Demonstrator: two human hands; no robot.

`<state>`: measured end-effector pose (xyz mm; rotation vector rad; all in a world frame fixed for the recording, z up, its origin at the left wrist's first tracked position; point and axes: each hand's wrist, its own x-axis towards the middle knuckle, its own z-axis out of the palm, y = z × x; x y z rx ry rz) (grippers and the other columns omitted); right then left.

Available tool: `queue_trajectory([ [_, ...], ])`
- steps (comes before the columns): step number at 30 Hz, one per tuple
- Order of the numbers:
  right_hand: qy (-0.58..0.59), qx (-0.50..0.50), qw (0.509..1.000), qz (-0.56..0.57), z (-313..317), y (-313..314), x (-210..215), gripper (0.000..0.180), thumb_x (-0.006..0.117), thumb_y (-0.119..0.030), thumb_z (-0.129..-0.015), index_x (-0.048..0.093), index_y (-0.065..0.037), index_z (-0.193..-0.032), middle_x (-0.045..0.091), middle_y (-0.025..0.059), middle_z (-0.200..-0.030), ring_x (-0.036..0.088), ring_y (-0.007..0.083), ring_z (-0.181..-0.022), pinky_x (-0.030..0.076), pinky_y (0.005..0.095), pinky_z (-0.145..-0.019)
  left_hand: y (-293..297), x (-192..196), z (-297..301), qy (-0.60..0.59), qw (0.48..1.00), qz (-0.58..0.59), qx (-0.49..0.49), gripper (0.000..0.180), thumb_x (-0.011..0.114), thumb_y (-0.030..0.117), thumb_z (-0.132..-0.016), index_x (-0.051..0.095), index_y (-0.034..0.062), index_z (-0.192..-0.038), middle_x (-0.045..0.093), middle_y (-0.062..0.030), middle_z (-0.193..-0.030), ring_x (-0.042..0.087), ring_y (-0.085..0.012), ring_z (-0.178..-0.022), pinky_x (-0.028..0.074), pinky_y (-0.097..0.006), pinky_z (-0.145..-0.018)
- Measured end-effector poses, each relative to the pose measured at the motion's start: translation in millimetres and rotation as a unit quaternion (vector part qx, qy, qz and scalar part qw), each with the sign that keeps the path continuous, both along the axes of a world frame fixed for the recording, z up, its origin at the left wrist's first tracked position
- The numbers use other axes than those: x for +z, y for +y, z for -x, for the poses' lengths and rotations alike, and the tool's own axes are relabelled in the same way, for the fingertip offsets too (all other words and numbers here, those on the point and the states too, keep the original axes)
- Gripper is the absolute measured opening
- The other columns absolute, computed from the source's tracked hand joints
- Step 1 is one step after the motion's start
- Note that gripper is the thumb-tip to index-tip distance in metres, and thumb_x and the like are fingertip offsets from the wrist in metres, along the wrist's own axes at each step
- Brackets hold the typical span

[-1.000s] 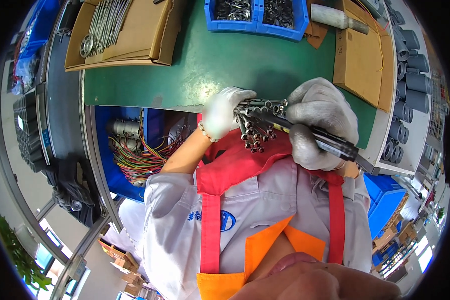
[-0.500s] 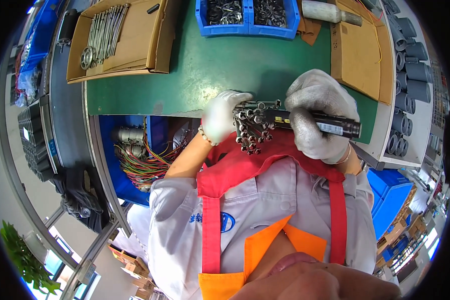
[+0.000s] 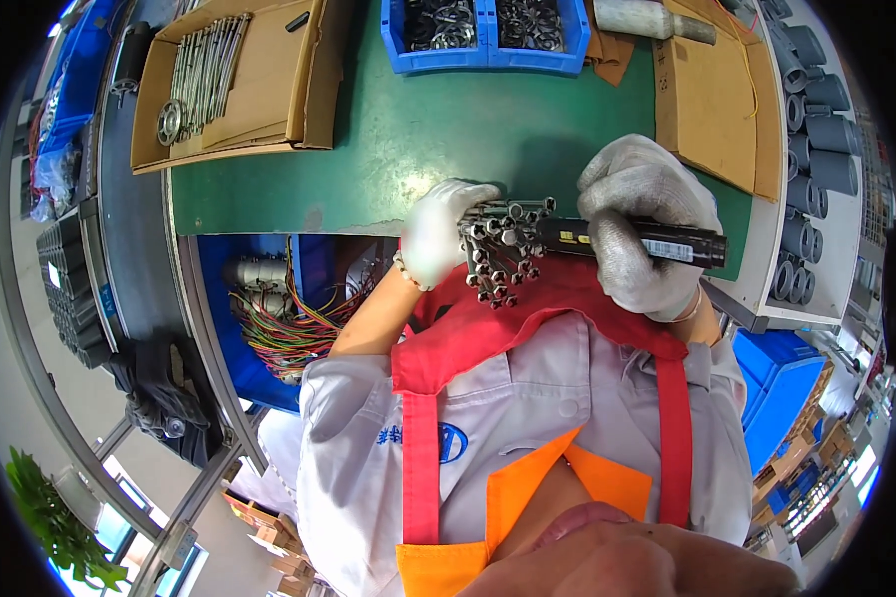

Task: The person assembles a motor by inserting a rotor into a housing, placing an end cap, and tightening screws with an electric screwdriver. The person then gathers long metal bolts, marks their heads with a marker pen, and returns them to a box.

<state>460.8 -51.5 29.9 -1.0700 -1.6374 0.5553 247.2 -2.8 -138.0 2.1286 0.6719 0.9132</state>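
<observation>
My left hand [image 3: 438, 235], in a white glove, is closed around a bundle of long metal bolts [image 3: 508, 239], whose heads fan out toward me above the red apron. In my right hand [image 3: 639, 261], gloved in white with greyed fingers, a thick black marker pen [image 3: 705, 249] lies roughly level. The pen's front end points left at the bolt heads, with a small gap between. Both hands are near the front edge of the green tabletop [image 3: 428, 129]. The bolts' shanks are mostly hidden by their heads and my left glove.
An open cardboard box [image 3: 314, 104] with long bolts stands at the back left. Blue bins [image 3: 484, 62] of small metal parts sit at the back. At right lie a cardboard tray [image 3: 712, 109] and a grey cylinder tool [image 3: 642, 18]. Below left, a blue crate [image 3: 219, 328] holds wired motors.
My right hand has drawn slightly to the right with the marker pen, widening the space to the bolt heads. My left hand still grips the bundle in nearly the same place.
</observation>
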Motion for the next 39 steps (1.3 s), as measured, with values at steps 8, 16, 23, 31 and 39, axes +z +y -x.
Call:
queue_trajectory([
  [8,0.109,-0.086,0.989,0.053,1.2,-2.1,-7.7,0.011,0.067,0.000,-0.062,0.062,-0.002,-0.073,0.059,0.0081,-0.067,0.058,0.0228,-0.059,0.046,0.0317,-0.055,0.5,3.0,-3.3,-0.038,0.999,-0.001,-0.006,0.047,0.081,0.033,-0.067,0.064,0.0030,-0.100,0.068,-0.0139,-0.088,0.065,-0.0324,-0.077,0.052,-0.040,-0.071],
  [16,0.049,0.007,0.999,-0.016,-1.3,-3.9,-1.8,0.014,0.050,0.005,-0.064,0.057,0.001,-0.075,0.051,0.0087,-0.063,0.052,0.0222,-0.060,0.043,0.0332,-0.056,0.6,-1.8,-1.1,-0.013,1.000,-0.003,-0.009,0.044,0.079,0.029,-0.069,0.063,0.0041,-0.102,0.068,-0.0132,-0.088,0.065,-0.0324,-0.077,0.051,-0.041,-0.071],
  [23,0.035,-0.006,0.999,-0.016,2.8,-6.4,-1.5,0.014,0.052,0.003,-0.064,0.058,0.000,-0.076,0.050,0.0076,-0.063,0.051,0.0222,-0.059,0.043,0.0331,-0.055,-0.5,-2.5,-0.4,-0.010,1.000,0.003,-0.010,0.041,0.076,0.025,-0.071,0.063,0.0054,-0.104,0.068,-0.0132,-0.090,0.065,-0.0325,-0.078,0.051,-0.041,-0.071],
  [31,0.199,0.004,0.980,-0.025,-36.3,-30.0,-17.0,0.024,0.056,0.005,-0.071,0.062,0.001,-0.094,0.064,0.0115,-0.086,0.060,0.0188,-0.072,0.049,0.0305,-0.065,-7.2,-37.9,4.8,-0.042,0.980,0.192,0.026,0.028,0.068,0.018,-0.077,0.064,0.0038,-0.101,0.069,-0.0141,-0.091,0.066,-0.0327,-0.081,0.052,-0.040,-0.073],
  [39,0.201,-0.374,0.905,0.013,-118.9,-118.3,-105.2,0.039,0.053,-0.009,-0.096,0.047,0.000,-0.133,0.065,0.0089,-0.097,0.062,0.0131,-0.085,0.051,0.0276,-0.079,17.6,13.3,-6.7,0.154,0.956,0.246,-0.050,0.031,0.056,0.021,-0.093,0.059,0.0052,-0.119,0.064,-0.0132,-0.113,0.065,-0.0195,-0.092,0.055,-0.034,-0.074],
])
